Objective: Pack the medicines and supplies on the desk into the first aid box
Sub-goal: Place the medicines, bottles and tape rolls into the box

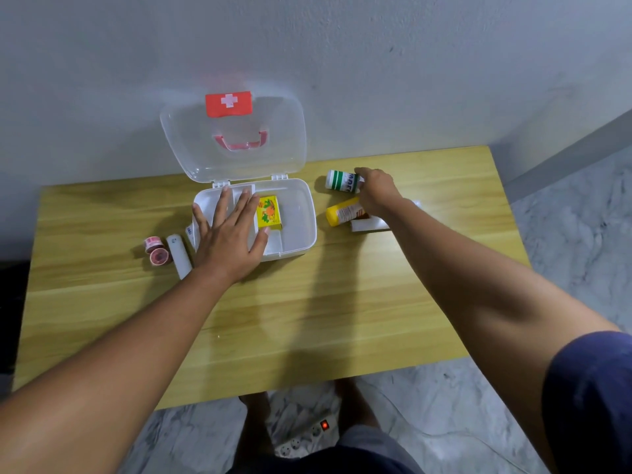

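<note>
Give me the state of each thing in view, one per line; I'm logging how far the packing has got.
Box: open, lid upright against the wall.
Yellow carton: inside the box, lying flat.
Green-striped bottle: on its side on the desk, right hand touching it.
Yellow bottle: on its side, unpacked.
White tube: lying left of the box.
Tape rolls: left of the tube, unpacked.
Left hand: spread flat over the box.

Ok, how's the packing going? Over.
Left hand open, flat on first aid box. Right hand reaching green-striped bottle. Yellow box packed. Nothing blocking.
</note>
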